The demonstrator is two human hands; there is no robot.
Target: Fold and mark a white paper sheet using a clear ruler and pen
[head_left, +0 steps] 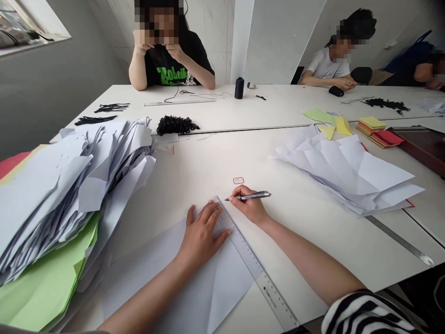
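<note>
My left hand [203,232] lies with its fingers spread on a clear ruler [255,264] and on a sheet of white paper [215,297] beneath it. The ruler runs slantwise along the paper's right edge, from near my fingertips down toward the front of the table. My right hand [248,206] pinches a grey pen [259,195], whose tip points left, close to the ruler's far end. Just beyond the pen, a small red-edged label [238,180] sits on the white table [194,167].
Stacked papers [52,185] rise at left; folded sheets [351,171] and a metal ruler [399,240] lie right. Behind are black cord [177,125], a thread spool [239,88] and coloured notes [371,124]. A person [174,65] sits opposite; others sit far right.
</note>
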